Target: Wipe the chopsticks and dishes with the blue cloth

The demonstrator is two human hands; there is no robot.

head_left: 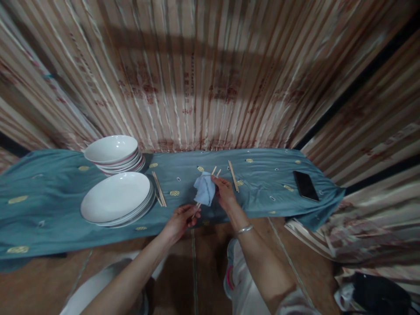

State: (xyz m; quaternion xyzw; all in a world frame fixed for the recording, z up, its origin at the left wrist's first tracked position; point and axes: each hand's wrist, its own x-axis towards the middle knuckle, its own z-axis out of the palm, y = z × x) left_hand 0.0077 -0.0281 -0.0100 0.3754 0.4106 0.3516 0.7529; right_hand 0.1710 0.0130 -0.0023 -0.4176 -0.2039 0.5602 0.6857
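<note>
My left hand is closed around the near ends of a pair of wooden chopsticks, above the table's front edge. A light blue cloth is wrapped about the middle of these chopsticks, and their far ends stick out beyond it. My right hand grips the cloth from the right side, fingers closed. Just right of that hand, more chopsticks lie on the table. Several others lie to the left, beside a stack of white plates.
A stack of white bowls stands behind the plates. The narrow table has a teal cloth with pineapple prints. Toward its right end lies a black phone. Striped curtains hang behind and at the right. A dark bag-like thing rests at lower right.
</note>
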